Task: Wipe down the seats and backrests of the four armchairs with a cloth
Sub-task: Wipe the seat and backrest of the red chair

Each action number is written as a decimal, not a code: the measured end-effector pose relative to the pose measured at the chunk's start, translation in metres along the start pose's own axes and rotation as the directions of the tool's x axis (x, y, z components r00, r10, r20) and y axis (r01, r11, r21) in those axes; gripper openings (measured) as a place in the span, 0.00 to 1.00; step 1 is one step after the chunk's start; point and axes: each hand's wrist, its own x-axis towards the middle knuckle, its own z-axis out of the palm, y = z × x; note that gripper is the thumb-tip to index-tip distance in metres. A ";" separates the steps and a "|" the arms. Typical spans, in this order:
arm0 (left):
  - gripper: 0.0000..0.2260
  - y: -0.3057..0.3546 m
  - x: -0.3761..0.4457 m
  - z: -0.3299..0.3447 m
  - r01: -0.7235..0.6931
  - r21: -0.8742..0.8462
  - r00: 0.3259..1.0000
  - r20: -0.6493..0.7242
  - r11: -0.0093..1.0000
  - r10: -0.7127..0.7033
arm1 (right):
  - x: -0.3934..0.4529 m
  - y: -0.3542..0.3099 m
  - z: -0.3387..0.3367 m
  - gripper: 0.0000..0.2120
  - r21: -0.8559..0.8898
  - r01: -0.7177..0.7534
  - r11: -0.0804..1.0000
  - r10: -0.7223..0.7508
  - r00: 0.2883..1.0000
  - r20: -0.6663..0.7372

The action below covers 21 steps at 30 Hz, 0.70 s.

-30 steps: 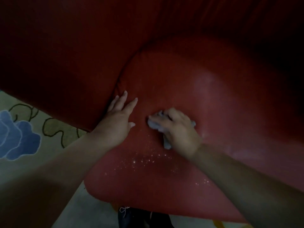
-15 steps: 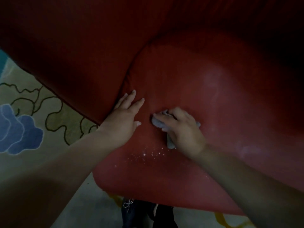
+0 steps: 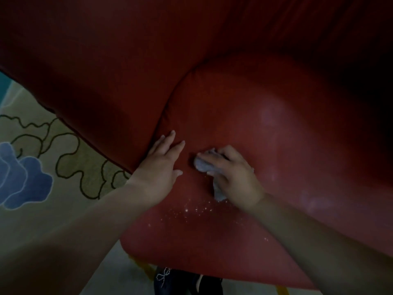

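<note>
The fingers of the right hand are curled over a bunched grey cloth and grip it against the red seat cushion of the armchair; the cloth bulges out ahead of the fingertips, and a second fold of it shows beside the heel of the hand. The left hand lies just beside the cloth, apart from it, with straight, slightly spread fingers pressed flat on the seat cushion and holding nothing. Its outer fingertips reach the seam where the seat cushion meets the red armrest. White specks are scattered on the seat cushion nearer the front edge than the cloth, between the two forearms. Beyond the armrest, away from the cloth, lies a pale carpet with a blue flower pattern. Below the front edge of the seat cushion a dark shoe with a beaded bow is partly visible.
</note>
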 end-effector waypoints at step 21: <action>0.31 -0.011 -0.006 0.006 -0.039 0.042 0.998 -0.051 0.998 0.041 | 0.039 0.017 -0.004 0.19 -0.161 -0.004 0.987 0.012 0.999 0.047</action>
